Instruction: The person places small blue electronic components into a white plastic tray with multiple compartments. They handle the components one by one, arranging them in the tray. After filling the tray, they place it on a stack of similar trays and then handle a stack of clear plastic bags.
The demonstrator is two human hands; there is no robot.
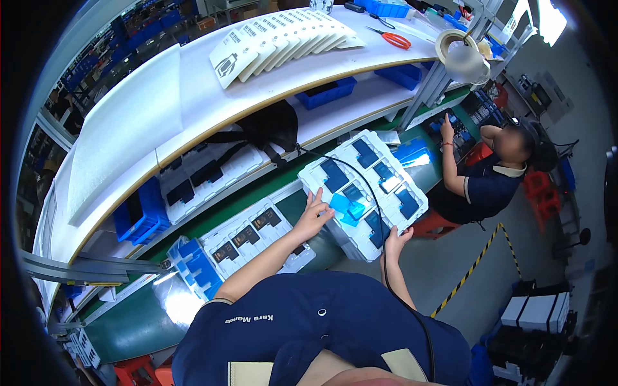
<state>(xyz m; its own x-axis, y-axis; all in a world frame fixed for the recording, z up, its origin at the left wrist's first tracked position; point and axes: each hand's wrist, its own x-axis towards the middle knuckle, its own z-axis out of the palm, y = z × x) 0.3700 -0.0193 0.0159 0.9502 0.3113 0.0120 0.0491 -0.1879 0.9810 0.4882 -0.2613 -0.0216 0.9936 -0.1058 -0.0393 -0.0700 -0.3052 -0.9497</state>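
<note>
I hold a white moulded tray (360,251) in front of me, tilted, over the right part of the bench; it looks like a stack of several. Dark rectangular parts with blue film (335,175) sit in its pockets. Loose light-blue film pieces (348,208) lie on its near left part. My left hand (313,217) is closed on the tray's left edge, its fingertips by these pieces. At the near right edge my right hand (398,244) grips the tray, its fingers partly hidden. A black cable (367,177) crosses the view over the tray.
Left of my left forearm, another white tray (248,239) with dark parts and a blue-filmed stack (196,267) lie on the green bench (122,328). The shelf above carries fanned white cards (283,42) and orange-handled scissors (394,40). A co-worker (489,183) sits at the right.
</note>
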